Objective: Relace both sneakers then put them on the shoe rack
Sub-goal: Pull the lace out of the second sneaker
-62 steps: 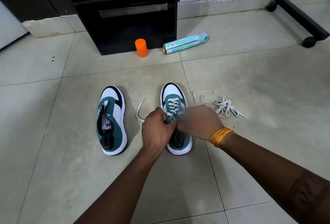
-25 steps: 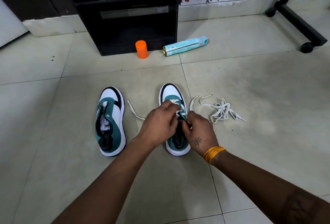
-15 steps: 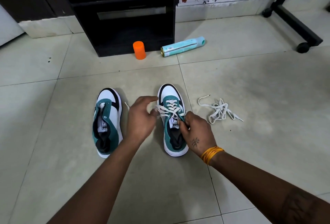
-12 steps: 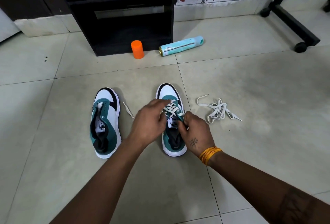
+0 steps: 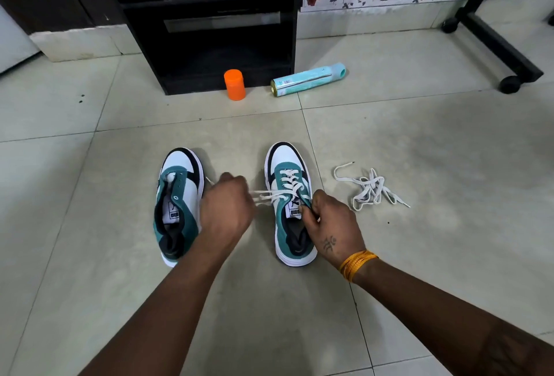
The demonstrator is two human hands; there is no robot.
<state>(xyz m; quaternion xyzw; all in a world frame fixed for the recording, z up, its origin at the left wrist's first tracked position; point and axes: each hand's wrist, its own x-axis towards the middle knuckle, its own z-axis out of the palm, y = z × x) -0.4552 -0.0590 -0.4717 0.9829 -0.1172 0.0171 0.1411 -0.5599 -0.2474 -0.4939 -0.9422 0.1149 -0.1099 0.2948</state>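
On the floor (image 5: 389, 255), the unlaced sneaker (image 5: 179, 205) lies at the left, its eyelets bare. Just beside it the left hand (image 5: 226, 211) has its grip curled round the lace ends (image 5: 263, 196), drawn taut sideways. The laced sneaker (image 5: 292, 205) sits next; the right hand (image 5: 332, 226) pinches its eyelet edge by the tongue. Further right lies the spare lace (image 5: 370, 190), tangled. The laces look limp and light: best taken at the stiff tips. The shoes seem light, with firm soles: lift them by the heel collar.
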